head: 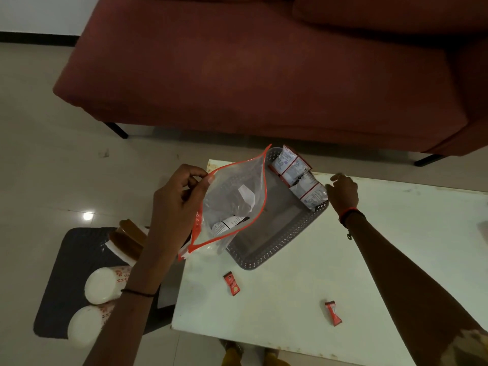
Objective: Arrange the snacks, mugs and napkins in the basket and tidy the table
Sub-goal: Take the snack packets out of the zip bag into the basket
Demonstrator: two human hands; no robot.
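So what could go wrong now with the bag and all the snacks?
The zip bag is open and pinched only at one corner by the left hand, so the packet still inside might slide out. The snack packets lean on the far rim of the basket beside the right hand; a nudge could tip them over. The two red candies on the table could be forgotten.

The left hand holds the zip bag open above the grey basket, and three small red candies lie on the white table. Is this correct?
Not quite: the head view shows only two red candies on the white table. The left hand does hold the zip bag open above the grey basket.
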